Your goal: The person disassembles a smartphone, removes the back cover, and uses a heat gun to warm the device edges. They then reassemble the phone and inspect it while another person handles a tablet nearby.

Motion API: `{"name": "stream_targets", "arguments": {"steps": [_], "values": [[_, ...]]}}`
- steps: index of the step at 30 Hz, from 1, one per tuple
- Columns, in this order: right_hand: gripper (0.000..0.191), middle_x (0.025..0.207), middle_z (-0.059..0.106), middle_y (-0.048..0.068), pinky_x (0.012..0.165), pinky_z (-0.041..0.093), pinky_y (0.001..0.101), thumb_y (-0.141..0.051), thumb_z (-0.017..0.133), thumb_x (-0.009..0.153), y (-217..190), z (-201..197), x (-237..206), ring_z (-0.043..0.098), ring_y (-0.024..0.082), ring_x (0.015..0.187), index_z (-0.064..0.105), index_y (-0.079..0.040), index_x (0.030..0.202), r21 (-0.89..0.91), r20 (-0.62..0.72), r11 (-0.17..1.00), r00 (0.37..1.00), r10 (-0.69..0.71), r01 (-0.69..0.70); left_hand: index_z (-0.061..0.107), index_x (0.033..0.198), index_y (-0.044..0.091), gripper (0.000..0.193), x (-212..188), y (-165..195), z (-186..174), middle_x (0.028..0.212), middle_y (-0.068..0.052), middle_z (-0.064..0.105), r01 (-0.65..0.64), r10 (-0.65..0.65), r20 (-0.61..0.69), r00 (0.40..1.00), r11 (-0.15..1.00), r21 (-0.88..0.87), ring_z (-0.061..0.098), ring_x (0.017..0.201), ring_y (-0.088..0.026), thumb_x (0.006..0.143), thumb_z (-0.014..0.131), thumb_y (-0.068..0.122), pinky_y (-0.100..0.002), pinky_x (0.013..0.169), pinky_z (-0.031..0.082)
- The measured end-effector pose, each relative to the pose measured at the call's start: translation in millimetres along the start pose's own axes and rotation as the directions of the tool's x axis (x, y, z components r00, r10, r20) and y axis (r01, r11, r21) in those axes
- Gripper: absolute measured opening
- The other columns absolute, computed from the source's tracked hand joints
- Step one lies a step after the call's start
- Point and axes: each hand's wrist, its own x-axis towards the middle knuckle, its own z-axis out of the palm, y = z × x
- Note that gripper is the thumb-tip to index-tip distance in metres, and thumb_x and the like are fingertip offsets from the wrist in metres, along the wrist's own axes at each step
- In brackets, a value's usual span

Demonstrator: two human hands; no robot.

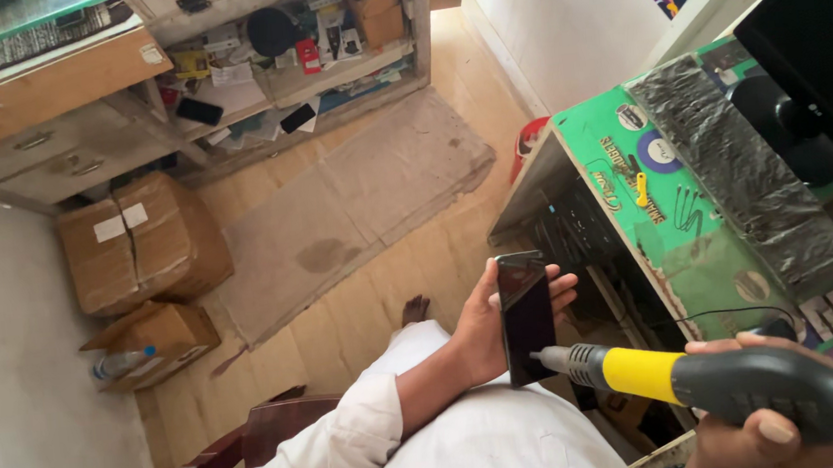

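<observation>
Left grip is a half-open cradle: the palm sits behind a dark smartphone with the fingertips curling round its far long edge and the thumb side on the near one, so the phone stands nearly upright, glass toward the camera, above the person's lap. Right grip is wrapped fully round the dark handle of a hot-air tool with a yellow collar, its metal nozzle touching or just short of the phone's lower edge; the angle makes it hard to tell which.

The phone looks light, stiff and thin, with a smooth glass face that is likely slippery and brittle, so holding it by the 2 long edges, as the hand does, seems the safest purchase; pressing on the face would risk a crack. The tool looks heavier at the handle, rigid, and best held well behind the yellow section, away from the metal tip. Its cord trails off at the right edge.

Beside the right hand stands a green-topped bench carrying a crinkled dark sheet, a monitor and small tools. Below it an open dark compartment sits close to the phone. Well apart on the floor lie a mat, 2 cardboard boxes and a plastic bottle, with cluttered shelves beyond. A wooden chair arm is near the left elbow.
</observation>
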Motion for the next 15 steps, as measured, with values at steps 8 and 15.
{"name": "stream_targets", "arguments": {"steps": [8, 15], "values": [[0.078, 0.098, 0.060, 0.022, 0.077, 0.068, 0.0355, -0.065, 0.041, 0.118, 29, -13, -9, 0.074, 0.028, 0.083, 0.032, 0.012, 0.131, 0.047, 0.041, 0.998, 0.998, -0.047, 0.045, 0.043, 0.157, 0.010, 0.085, -3, 3, 10, 0.160, -0.009, 0.048, -0.031, 0.031, -0.010, 0.999, 0.998, 0.048, 0.042, 0.149, -0.023, 0.101, 0.035, 0.073, -0.036, 0.124, 0.033], [0.084, 0.097, 0.064, 0.024, 0.070, 0.064, 0.0413, -0.062, 0.051, 0.113, 55, -20, -6, 0.071, 0.033, 0.075, 0.020, 0.008, 0.147, 0.172, -0.040, 0.981, 0.996, -0.084, 0.090, 0.042, 0.157, 0.005, 0.085, 8, -6, 4, 0.160, -0.014, 0.045, -0.030, 0.030, 0.043, 0.999, 1.000, 0.001, 0.044, 0.148, -0.030, 0.105, 0.033, 0.071, -0.043, 0.126, 0.032]]}}
